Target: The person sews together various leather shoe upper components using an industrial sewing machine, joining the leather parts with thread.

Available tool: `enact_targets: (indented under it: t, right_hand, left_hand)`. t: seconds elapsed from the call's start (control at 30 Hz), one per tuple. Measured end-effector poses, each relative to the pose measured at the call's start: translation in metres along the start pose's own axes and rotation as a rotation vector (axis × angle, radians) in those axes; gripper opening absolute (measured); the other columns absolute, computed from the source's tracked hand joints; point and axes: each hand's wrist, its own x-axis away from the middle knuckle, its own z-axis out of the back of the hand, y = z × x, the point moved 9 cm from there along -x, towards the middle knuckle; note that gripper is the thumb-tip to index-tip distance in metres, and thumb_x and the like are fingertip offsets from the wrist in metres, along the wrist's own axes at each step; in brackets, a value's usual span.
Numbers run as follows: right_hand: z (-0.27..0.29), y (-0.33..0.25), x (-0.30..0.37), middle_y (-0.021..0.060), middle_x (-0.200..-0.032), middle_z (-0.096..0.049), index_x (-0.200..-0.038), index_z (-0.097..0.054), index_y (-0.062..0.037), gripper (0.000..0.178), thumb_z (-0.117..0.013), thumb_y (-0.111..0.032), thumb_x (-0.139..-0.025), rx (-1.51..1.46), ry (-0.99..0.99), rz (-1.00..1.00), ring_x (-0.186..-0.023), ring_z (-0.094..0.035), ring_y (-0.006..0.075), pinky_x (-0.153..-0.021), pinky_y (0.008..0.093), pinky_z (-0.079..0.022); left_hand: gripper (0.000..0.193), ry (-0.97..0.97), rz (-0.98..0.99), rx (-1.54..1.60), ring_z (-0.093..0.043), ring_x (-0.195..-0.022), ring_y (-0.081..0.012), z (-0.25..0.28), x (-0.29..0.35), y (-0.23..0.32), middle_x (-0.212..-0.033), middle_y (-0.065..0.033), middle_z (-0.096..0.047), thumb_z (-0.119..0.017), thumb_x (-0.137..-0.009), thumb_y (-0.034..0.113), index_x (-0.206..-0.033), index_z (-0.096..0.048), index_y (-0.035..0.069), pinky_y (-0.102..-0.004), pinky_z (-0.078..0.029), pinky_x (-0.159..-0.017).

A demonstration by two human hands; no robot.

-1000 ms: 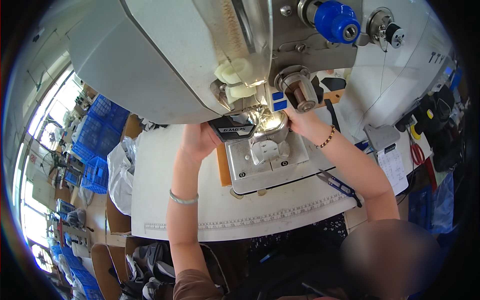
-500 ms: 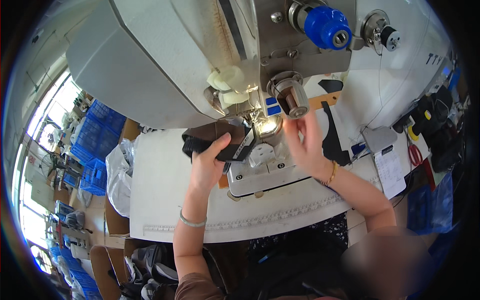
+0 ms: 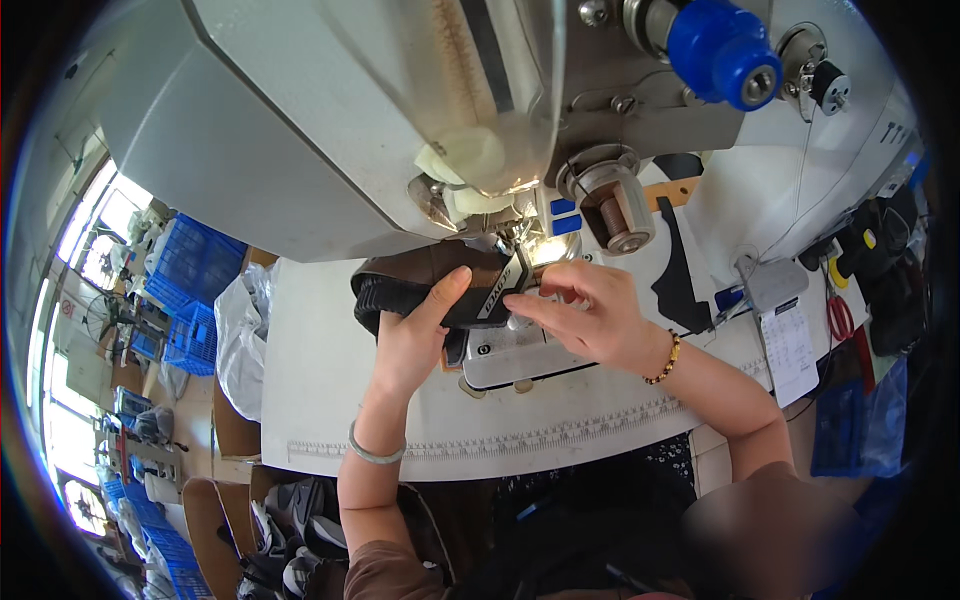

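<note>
A dark brown and black shoe upper (image 3: pixel 425 282) lies under the head of a large grey sewing machine (image 3: pixel 330 130). My left hand (image 3: pixel 415 335) grips this shoe upper from below, thumb up along its side. My right hand (image 3: pixel 590 315) pinches the upper's right end, by a pale label tab, just above the machine's metal bed plate (image 3: pixel 520 355). A lit spot near the needle shines behind my fingers. The needle itself is hidden.
The white work table (image 3: pixel 320 400) has a ruler strip along its near edge. Black cut pieces (image 3: pixel 680 275), papers (image 3: pixel 790 350) and red scissors (image 3: pixel 838 318) lie to the right. Blue crates (image 3: pixel 190 290) and a white bag (image 3: pixel 240 335) stand left. Shoes fill a bin (image 3: pixel 290 520) below.
My left hand has brought the shoe upper in from the left and lifted it to the needle area. My right hand has moved from the machine's head down onto the upper's end.
</note>
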Motion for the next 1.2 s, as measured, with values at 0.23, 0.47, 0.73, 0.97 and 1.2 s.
enact_targets:
  t: [0.23, 0.47, 0.73, 0.97, 1.2]
  right_hand:
    - [0.0, -0.001, -0.002, -0.0003, -0.075, -0.046, -0.103, -0.067, -0.0158, 0.04, -0.072, -0.002, -0.065, 0.018, 0.081, -0.009, -0.055, -0.047, 0.0101, -0.044, 0.0224, -0.039]
    - [-0.001, 0.001, -0.002, -0.0014, -0.073, -0.045, -0.104, -0.068, -0.0151, 0.041, -0.072, 0.0, -0.065, 0.058, 0.074, -0.113, -0.054, -0.045, 0.0089, -0.043, 0.0211, -0.038]
    - [-0.001, -0.002, -0.006, -0.0019, -0.073, -0.046, -0.106, -0.066, -0.0151, 0.042, -0.071, 0.0, -0.067, 0.081, 0.071, -0.166, -0.055, -0.045, 0.0087, -0.044, 0.0217, -0.041]
    - [-0.004, -0.004, 0.003, 0.0018, -0.087, -0.053, -0.107, -0.064, -0.015, 0.044, -0.071, -0.002, -0.066, 0.066, -0.017, -0.069, -0.065, -0.056, 0.0113, -0.05, 0.0211, -0.047]
    - [0.004, -0.012, 0.0, 0.0026, -0.088, -0.054, -0.106, -0.064, -0.0117, 0.044, -0.07, -0.003, -0.063, 0.06, -0.011, 0.024, -0.066, -0.057, 0.0124, -0.051, 0.0224, -0.048]
  left_hand:
    - [0.021, -0.05, -0.044, 0.078, -0.061, -0.089, -0.0165, -0.002, -0.01, 0.001, -0.1, -0.0082, -0.062, -0.06, -0.084, 0.001, -0.105, -0.056, -0.002, -0.0285, -0.05, -0.077]
    - [0.023, -0.066, -0.037, 0.105, -0.062, -0.09, -0.0188, 0.003, -0.019, -0.004, -0.1, -0.0103, -0.062, -0.058, -0.084, -0.001, -0.107, -0.055, -0.003, -0.0312, -0.052, -0.078]
    - [0.02, 0.024, -0.072, 0.131, -0.063, -0.087, -0.0179, 0.005, -0.018, -0.001, -0.098, -0.0103, -0.063, -0.057, -0.086, 0.004, -0.106, -0.055, -0.002, -0.0299, -0.053, -0.073]
    - [0.018, 0.162, -0.148, 0.08, -0.06, -0.075, -0.0139, -0.01, 0.015, -0.017, -0.092, -0.0054, -0.062, -0.057, -0.088, 0.01, -0.104, -0.056, 0.001, -0.0256, -0.048, -0.057]
    - [0.016, 0.286, -0.278, 0.044, -0.059, -0.075, -0.0117, -0.008, 0.03, -0.017, -0.094, -0.0027, -0.061, -0.054, -0.089, 0.011, -0.104, -0.055, 0.005, -0.0251, -0.043, -0.053]
